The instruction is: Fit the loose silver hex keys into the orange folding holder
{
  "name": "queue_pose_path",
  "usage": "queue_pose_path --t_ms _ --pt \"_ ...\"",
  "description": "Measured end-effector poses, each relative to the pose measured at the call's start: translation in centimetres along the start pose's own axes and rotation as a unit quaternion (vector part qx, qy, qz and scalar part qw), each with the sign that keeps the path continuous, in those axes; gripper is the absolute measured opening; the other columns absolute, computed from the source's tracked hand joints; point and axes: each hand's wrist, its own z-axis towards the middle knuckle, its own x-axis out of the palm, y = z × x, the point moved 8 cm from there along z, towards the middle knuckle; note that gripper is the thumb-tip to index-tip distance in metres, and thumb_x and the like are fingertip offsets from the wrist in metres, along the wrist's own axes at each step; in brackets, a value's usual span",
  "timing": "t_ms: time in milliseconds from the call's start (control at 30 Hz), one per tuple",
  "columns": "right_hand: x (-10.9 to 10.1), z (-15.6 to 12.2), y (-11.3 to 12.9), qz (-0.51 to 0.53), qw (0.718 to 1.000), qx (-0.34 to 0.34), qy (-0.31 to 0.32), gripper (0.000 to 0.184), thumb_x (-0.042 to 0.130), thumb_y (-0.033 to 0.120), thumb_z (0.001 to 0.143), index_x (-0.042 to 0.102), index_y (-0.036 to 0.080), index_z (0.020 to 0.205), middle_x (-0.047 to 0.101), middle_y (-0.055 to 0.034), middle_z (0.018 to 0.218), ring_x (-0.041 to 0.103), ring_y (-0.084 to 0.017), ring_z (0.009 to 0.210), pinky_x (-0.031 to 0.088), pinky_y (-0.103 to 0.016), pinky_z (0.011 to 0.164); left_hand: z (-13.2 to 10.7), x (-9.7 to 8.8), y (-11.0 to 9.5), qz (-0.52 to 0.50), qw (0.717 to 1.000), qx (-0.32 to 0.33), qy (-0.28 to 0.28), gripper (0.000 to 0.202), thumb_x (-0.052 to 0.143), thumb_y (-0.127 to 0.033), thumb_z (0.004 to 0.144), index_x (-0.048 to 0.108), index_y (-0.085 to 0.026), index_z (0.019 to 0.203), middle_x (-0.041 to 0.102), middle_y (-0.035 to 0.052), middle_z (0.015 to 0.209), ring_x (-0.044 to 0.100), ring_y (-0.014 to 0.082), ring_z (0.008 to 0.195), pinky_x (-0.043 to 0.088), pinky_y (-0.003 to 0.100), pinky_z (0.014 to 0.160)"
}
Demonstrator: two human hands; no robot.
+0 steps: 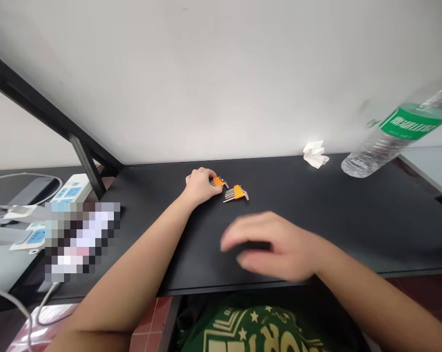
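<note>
Near the middle of the black tabletop (279,190), my left hand (201,187) has its fingers closed on a hex key set (218,181) with an orange holder. Only part of that set shows past the fingers. Just right of it, a second hex key set (237,192) lies on the table, its metal keys pointing left and their bent ends to the right. Closer to me, my right hand (268,244) is in the air over the table, blurred by motion. Its thumb and fingers are apart, with nothing between them.
A clear plastic bottle (400,127) with a green label stands at the back right. Beside it is a crumpled white tissue (315,154). On the left are a pixelated phone-like object (85,239), a white power strip (72,193) with cables, and a black metal frame (52,110).
</note>
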Motion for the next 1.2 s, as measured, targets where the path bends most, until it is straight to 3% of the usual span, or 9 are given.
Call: queue_pose_path --t_ms 100,167,300,467,533,633,700,833,1200 --pt "-2.7 2.5 -2.7 -0.337 0.94 -0.023 -0.047 0.032 0.048 0.031 0.104 0.074 0.019 0.12 0.064 -0.0172 0.145 0.051 -0.034 0.144 0.04 -0.058 0.119 -0.1 -0.1 -0.4 -0.018 1.0 0.016 0.014 0.039 0.075 -0.041 0.069 0.069 -0.024 0.103 0.075 0.0079 0.113 0.066 0.0344 0.113 0.048 0.055 0.106" --pt "-2.8 3.3 -4.7 -0.436 0.9 -0.025 -0.021 0.036 0.056 0.033 0.103 0.068 0.015 0.131 0.06 -0.0195 0.15 0.044 -0.035 0.15 0.035 -0.06 0.122 -0.4 -0.2 -0.5 -0.035 0.999 0.023 0.018 0.04 0.074 -0.039 0.068 0.066 -0.024 0.105 0.076 0.007 0.11 0.069 0.0328 0.109 0.049 0.054 0.105" --pt "-3.9 3.9 -7.7 -0.485 0.874 -0.002 -0.032 0.055 0.051 0.041 0.106 0.052 0.012 0.153 0.048 -0.018 0.162 0.04 -0.035 0.153 0.028 -0.063 0.126 -0.8 -0.2 -0.2 -0.074 0.996 0.041 0.004 0.041 0.071 -0.035 0.072 0.063 -0.023 0.11 0.076 0.0057 0.109 0.072 0.0286 0.105 0.055 0.046 0.099" --pt "-7.7 3.8 -9.9 -0.485 0.868 0.053 -0.094 0.051 0.051 0.04 0.105 0.054 0.016 0.151 0.044 -0.0164 0.165 0.032 -0.037 0.157 0.024 -0.069 0.125 -1.2 -0.9 -0.7 -0.121 0.988 0.085 -0.034 0.042 0.07 -0.032 0.075 0.064 -0.022 0.115 0.076 0.0058 0.113 0.073 0.025 0.104 0.058 0.039 0.096" --pt "-8.8 3.6 -9.4 -0.45 0.878 0.044 -0.158 0.043 0.053 0.035 0.104 0.061 0.017 0.142 0.049 -0.0171 0.161 0.035 -0.039 0.156 0.028 -0.068 0.123 -1.9 -1.2 -1.7 -0.131 0.984 0.113 -0.039 0.042 0.069 -0.03 0.076 0.064 -0.021 0.117 0.075 0.0059 0.116 0.072 0.0251 0.107 0.059 0.039 0.097" --pt "-9.0 3.4 -9.1 -0.231 0.94 0.048 -0.246 0.031 0.057 0.039 0.102 0.067 0.02 0.124 0.071 -0.0155 0.131 0.067 -0.032 0.123 0.055 -0.051 0.104 -3.7 -1.8 -4.2 -0.137 0.975 0.168 -0.055 0.045 0.07 -0.032 0.08 0.063 -0.021 0.123 0.074 0.006 0.116 0.072 0.0245 0.106 0.059 0.04 0.098" --pt "-6.6 4.1 -10.4 0.024 0.978 0.103 -0.178 0.035 0.056 0.052 0.102 0.065 0.021 0.116 0.076 -0.0096 0.104 0.075 -0.022 0.08 0.062 -0.037 0.069 -5.1 -2.1 -6.0 -0.128 0.967 0.209 -0.068 0.044 0.07 -0.033 0.083 0.062 -0.022 0.125 0.074 0.0065 0.115 0.071 0.0242 0.105 0.06 0.041 0.096" --pt "-3.6 4.7 -10.7 0.281 0.94 0.138 -0.136 0.041 0.066 0.059 0.095 0.061 0.019 0.089 0.069 -0.0026 0.076 0.067 -0.014 0.056 0.052 -0.025 0.05 -6.8 -2.2 -8.1 -0.104 0.957 0.261 -0.077 0.041 0.067 -0.03 0.089 0.062 -0.021 0.128 0.074 0.009 0.117 0.07 0.0247 0.108 0.059 0.04 0.095" --pt "-4.4 4.3 -11.8 0.122 0.959 0.167 -0.194 0.034 0.048 0.04 0.102 0.053 0.022 0.074 0.057 0.0022 0.063 0.052 -0.011 0.045 0.041 -0.022 0.043 -6.5 -0.1 -8.2 -0.004 0.966 0.253 -0.049 0.049 0.065 -0.027 0.092 0.059 -0.017 0.139 0.075 0.0115 0.118 0.068 0.0297 0.107 0.058 0.044 0.092"
